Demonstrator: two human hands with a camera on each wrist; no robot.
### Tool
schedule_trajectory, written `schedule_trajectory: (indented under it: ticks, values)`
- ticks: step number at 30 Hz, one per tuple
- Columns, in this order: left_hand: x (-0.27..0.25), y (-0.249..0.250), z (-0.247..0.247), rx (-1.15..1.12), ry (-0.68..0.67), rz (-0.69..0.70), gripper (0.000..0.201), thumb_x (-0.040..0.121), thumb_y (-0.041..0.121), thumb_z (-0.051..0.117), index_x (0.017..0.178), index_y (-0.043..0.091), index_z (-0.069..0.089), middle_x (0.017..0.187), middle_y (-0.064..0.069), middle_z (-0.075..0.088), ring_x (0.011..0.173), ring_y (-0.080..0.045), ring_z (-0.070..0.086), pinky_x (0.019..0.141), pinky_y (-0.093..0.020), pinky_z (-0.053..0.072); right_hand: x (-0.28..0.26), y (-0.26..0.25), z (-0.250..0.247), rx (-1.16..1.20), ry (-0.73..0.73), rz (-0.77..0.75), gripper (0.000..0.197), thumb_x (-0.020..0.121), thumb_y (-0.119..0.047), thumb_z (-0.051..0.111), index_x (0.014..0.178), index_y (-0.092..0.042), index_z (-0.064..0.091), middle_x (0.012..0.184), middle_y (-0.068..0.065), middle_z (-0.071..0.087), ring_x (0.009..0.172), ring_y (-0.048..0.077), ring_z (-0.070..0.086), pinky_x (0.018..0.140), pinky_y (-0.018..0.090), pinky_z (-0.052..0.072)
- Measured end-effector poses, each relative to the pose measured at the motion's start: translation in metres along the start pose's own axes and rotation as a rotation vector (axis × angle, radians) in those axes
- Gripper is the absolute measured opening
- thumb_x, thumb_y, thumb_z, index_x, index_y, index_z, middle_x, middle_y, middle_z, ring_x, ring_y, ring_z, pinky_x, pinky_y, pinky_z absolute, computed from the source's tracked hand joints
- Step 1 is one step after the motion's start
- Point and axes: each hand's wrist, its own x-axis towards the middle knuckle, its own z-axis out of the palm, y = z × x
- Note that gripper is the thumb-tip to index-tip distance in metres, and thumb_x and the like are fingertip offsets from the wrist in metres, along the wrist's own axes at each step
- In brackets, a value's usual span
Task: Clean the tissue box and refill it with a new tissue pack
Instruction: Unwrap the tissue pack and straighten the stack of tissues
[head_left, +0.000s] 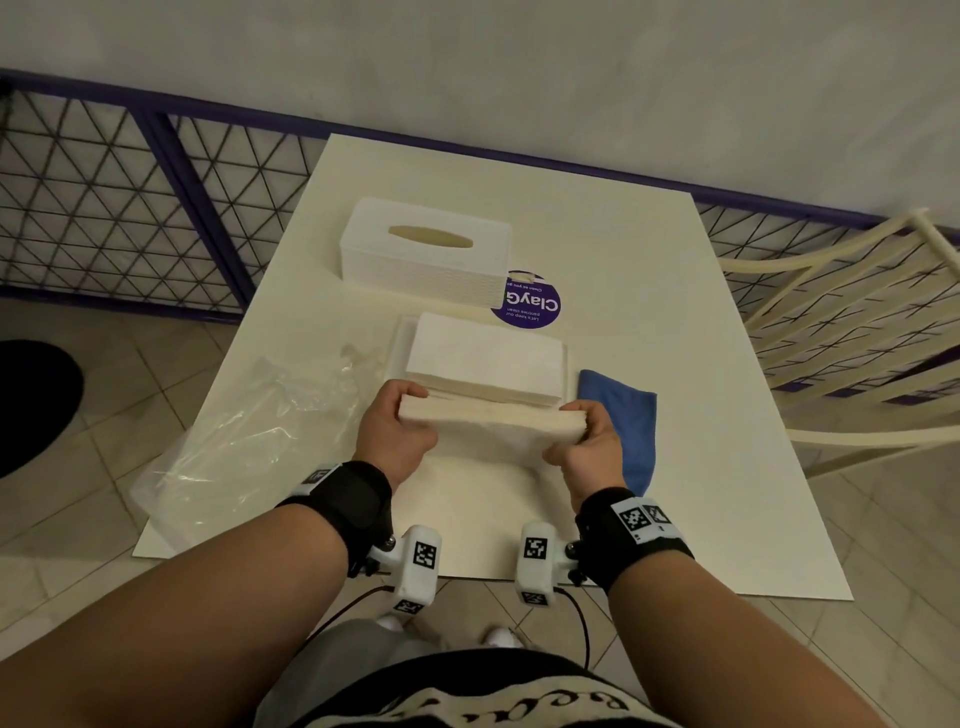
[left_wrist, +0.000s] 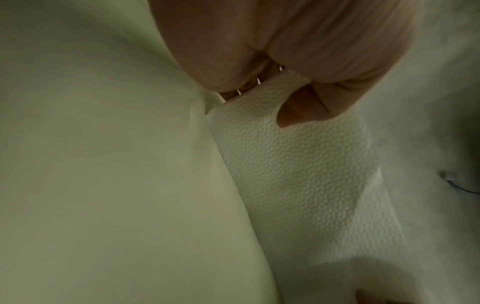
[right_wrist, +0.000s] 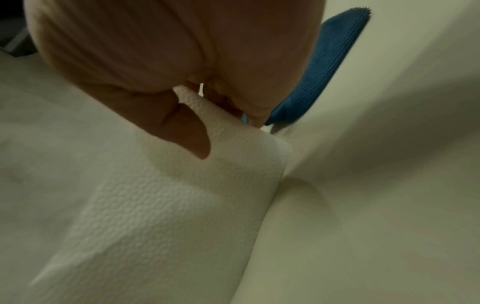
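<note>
A white tissue box cover (head_left: 426, 249) with an oval slot stands at the back of the white board (head_left: 675, 415). In front of it a stack of white tissues (head_left: 485, 361) rests on the flat white box base (head_left: 401, 343). My left hand (head_left: 402, 415) and right hand (head_left: 582, 423) each grip one end of a second tissue stack (head_left: 493, 413), held just above the board in front of the first. The wrist views show embossed tissue (left_wrist: 298, 156) (right_wrist: 197, 197) pinched between thumb and fingers.
A folded blue cloth (head_left: 623, 421) (right_wrist: 327, 67) lies right of my right hand. Crumpled clear plastic wrap (head_left: 249, 431) lies at the board's left edge. A purple round sticker (head_left: 530, 304) sits beside the box cover. A cream chair (head_left: 857, 322) stands at right, a wire fence (head_left: 119, 197) behind.
</note>
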Motion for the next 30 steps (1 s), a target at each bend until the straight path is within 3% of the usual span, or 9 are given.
schedule_trajectory:
  ticks: [2, 5, 9, 11, 15, 20, 26, 28, 30]
  values:
    - [-0.003, 0.000, 0.001, -0.004, -0.018, 0.000, 0.047, 0.069, -0.015, 0.058, 0.091, 0.026, 0.056, 0.069, 0.003, 0.052, 0.042, 0.000, 0.044, 0.045, -0.016, 0.041, 0.000, 0.001, 0.001, -0.026, -0.014, -0.005, 0.056, 0.060, 0.020, 0.059, 0.084, -0.030, 0.056, 0.097, 0.004, 0.057, 0.086, 0.021, 0.054, 0.077, 0.040, 0.054]
    - [-0.004, -0.002, 0.002, -0.016, -0.013, -0.004, 0.049, 0.069, -0.014, 0.061, 0.088, 0.030, 0.055, 0.077, 0.004, 0.059, 0.054, 0.006, 0.056, 0.054, -0.012, 0.046, 0.001, 0.003, 0.003, -0.016, -0.010, 0.009, 0.055, 0.062, 0.021, 0.059, 0.086, -0.029, 0.055, 0.102, 0.007, 0.057, 0.091, 0.023, 0.054, 0.079, 0.042, 0.053]
    - [0.000, -0.003, 0.000, 0.053, -0.025, 0.013, 0.040, 0.075, -0.003, 0.068, 0.090, 0.031, 0.056, 0.086, 0.008, 0.065, 0.082, -0.014, 0.064, 0.077, -0.025, 0.052, 0.003, 0.004, 0.002, -0.061, -0.023, 0.022, 0.044, 0.070, 0.011, 0.065, 0.091, -0.027, 0.056, 0.105, 0.009, 0.062, 0.095, 0.025, 0.058, 0.084, 0.040, 0.053]
    - [0.006, 0.006, -0.003, 0.109, -0.044, 0.065, 0.033, 0.078, 0.003, 0.070, 0.100, 0.025, 0.059, 0.093, 0.005, 0.067, 0.089, -0.018, 0.064, 0.084, -0.030, 0.052, 0.010, -0.003, 0.000, -0.098, -0.011, 0.007, 0.039, 0.073, 0.003, 0.069, 0.099, -0.023, 0.056, 0.103, 0.007, 0.064, 0.096, 0.026, 0.060, 0.085, 0.038, 0.053]
    - [0.039, 0.050, -0.006, 0.141, -0.044, 0.181, 0.043, 0.079, 0.008, 0.073, 0.117, 0.011, 0.053, 0.104, -0.001, 0.065, 0.091, -0.017, 0.062, 0.083, -0.026, 0.049, 0.035, -0.040, -0.002, -0.029, 0.030, -0.025, 0.050, 0.073, -0.005, 0.072, 0.113, -0.028, 0.052, 0.101, -0.001, 0.066, 0.092, 0.020, 0.066, 0.083, 0.039, 0.057]
    - [0.082, 0.086, -0.007, 0.197, -0.017, 0.164, 0.053, 0.080, 0.018, 0.074, 0.127, 0.018, 0.048, 0.104, -0.001, 0.065, 0.090, -0.017, 0.064, 0.082, -0.030, 0.051, 0.074, -0.079, 0.007, -0.077, 0.156, -0.060, 0.066, 0.073, -0.017, 0.076, 0.130, -0.028, 0.045, 0.093, -0.001, 0.059, 0.087, 0.020, 0.065, 0.083, 0.035, 0.056]
    - [0.098, 0.072, 0.002, 0.302, 0.028, 0.095, 0.054, 0.082, 0.019, 0.072, 0.130, 0.016, 0.047, 0.101, 0.000, 0.062, 0.083, -0.014, 0.058, 0.074, -0.024, 0.043, 0.095, -0.079, 0.015, -0.231, 0.137, -0.011, 0.066, 0.077, -0.019, 0.075, 0.135, -0.022, 0.042, 0.096, -0.002, 0.054, 0.092, 0.020, 0.060, 0.084, 0.029, 0.048]
    - [0.101, 0.063, 0.003, 0.339, 0.019, 0.082, 0.060, 0.082, 0.020, 0.072, 0.134, 0.016, 0.044, 0.117, -0.005, 0.061, 0.094, -0.018, 0.060, 0.082, -0.028, 0.046, 0.096, -0.074, 0.017, -0.278, 0.134, 0.020, 0.068, 0.077, -0.021, 0.075, 0.136, -0.021, 0.040, 0.109, 0.003, 0.058, 0.103, 0.023, 0.062, 0.092, 0.033, 0.050]
    - [0.103, 0.056, 0.004, 0.442, 0.024, 0.101, 0.071, 0.082, 0.023, 0.072, 0.142, 0.016, 0.036, 0.138, -0.009, 0.046, 0.115, -0.024, 0.055, 0.098, -0.031, 0.043, 0.097, -0.068, 0.018, -0.346, 0.139, 0.046, 0.071, 0.079, -0.025, 0.073, 0.139, -0.020, 0.037, 0.130, 0.008, 0.055, 0.114, 0.025, 0.059, 0.100, 0.036, 0.047]
